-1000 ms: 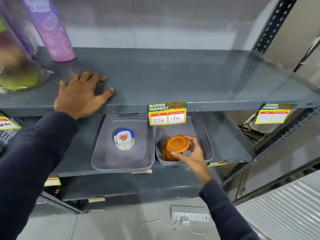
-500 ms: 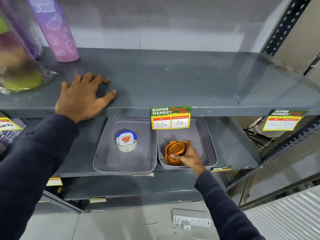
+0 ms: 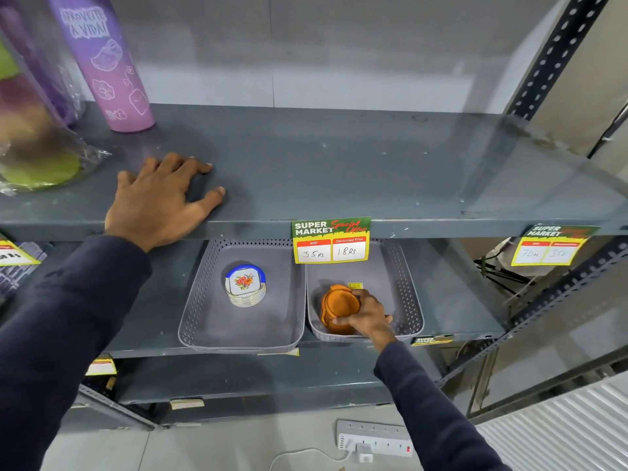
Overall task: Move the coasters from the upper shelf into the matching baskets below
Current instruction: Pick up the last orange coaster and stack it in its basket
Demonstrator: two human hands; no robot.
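Resting at the front edge of the right basket [image 3: 406, 283], orange coasters [image 3: 339, 309], gripped by the right hand [image 3: 368, 317], judged light, stiff, slick, best pinched by the rims; floral coasters [image 3: 245, 285] mid left basket [image 3: 210, 328]; left hand [image 3: 159, 202] flat, open on the upper shelf [image 3: 373, 171].

A grey metal rack [image 3: 339, 164] stands against a pale wall [image 3: 306, 45]. Below, a white power strip [image 3: 373, 438] lies on the light floor [image 3: 204, 450].
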